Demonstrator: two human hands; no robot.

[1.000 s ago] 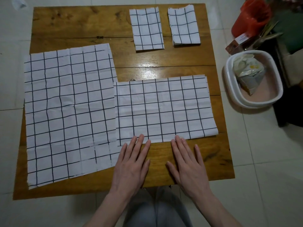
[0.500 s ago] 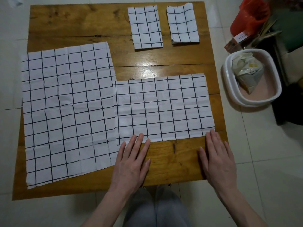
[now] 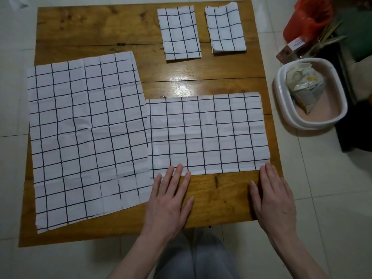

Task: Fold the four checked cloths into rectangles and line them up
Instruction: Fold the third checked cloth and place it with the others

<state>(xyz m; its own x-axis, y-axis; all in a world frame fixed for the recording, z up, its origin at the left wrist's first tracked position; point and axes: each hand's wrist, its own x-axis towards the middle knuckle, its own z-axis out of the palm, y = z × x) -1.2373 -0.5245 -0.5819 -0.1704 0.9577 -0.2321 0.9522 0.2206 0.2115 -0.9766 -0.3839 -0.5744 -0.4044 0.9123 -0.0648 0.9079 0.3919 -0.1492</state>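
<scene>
- Half-folded white checked cloth [image 3: 207,133] lies at the near right of the brown wooden table [image 3: 96,27]; likely awaiting its next fold
- Left hand [image 3: 171,198] and right hand [image 3: 271,196] lie flat, fingers straight, grasping nothing, fingertips at its near edge, seemingly smoothing it

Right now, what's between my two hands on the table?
In the head view, bare wood of the table lies between the left hand and right hand; the half-folded cloth's near edge runs between their fingertips.

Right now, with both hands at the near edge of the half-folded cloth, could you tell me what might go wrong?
The half-folded cloth abuts the open cloth; folding it could drag that one. The open cloth overhangs the table at left and could slide off. The right hand only touches the corner, so layers may shift.
</scene>
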